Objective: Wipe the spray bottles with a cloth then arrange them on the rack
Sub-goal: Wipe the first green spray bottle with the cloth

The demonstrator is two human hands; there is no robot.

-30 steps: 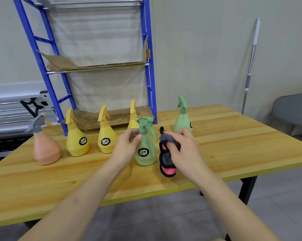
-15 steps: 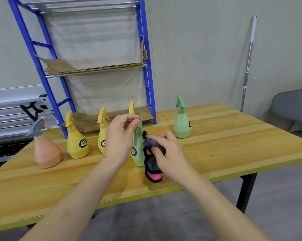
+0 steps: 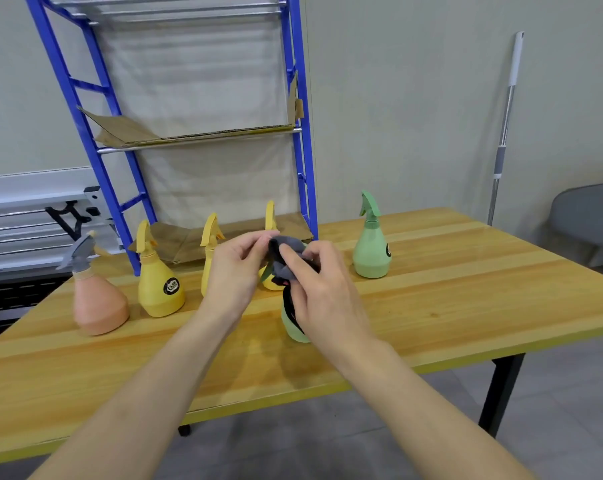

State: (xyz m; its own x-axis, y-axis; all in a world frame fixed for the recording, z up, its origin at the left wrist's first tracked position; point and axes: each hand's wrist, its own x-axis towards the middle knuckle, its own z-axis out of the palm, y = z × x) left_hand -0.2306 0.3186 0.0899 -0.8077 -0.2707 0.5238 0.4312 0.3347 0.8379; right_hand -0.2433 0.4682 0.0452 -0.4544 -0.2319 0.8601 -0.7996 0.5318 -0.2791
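Spray bottles, six in all, standing on the wooden table (image 3: 466,306) in front of the blue rack (image 3: 302,133), none yet on a shelf; green bottle in hand (image 3: 295,329) nearest the table's front edge, mostly hidden, only its rounded base showing below the right hand (image 3: 322,292); whether lifted or resting on the wood, cannot tell. Grey cloth (image 3: 286,258) draped over the bottle's top, apparently so the nozzle gets wiped first; right hand curled round cloth and bottle neck together, forefinger laid across the fabric, likely to rub and steady at once; left hand (image 3: 236,271) pinching the cloth's upper edge between thumb and fingertips, seemingly to keep it taut. Pink bottle (image 3: 99,303) furthest left of the rack's foot; three yellow bottles (image 3: 159,289) in a row before the rack's bottom shelf, two partly hidden behind the hands; second green bottle (image 3: 371,251) off to the rack's right, apart from the rest. Cardboard lining (image 3: 189,136) on the rack's middle shelf, presumably to bear small bases across the open bars.
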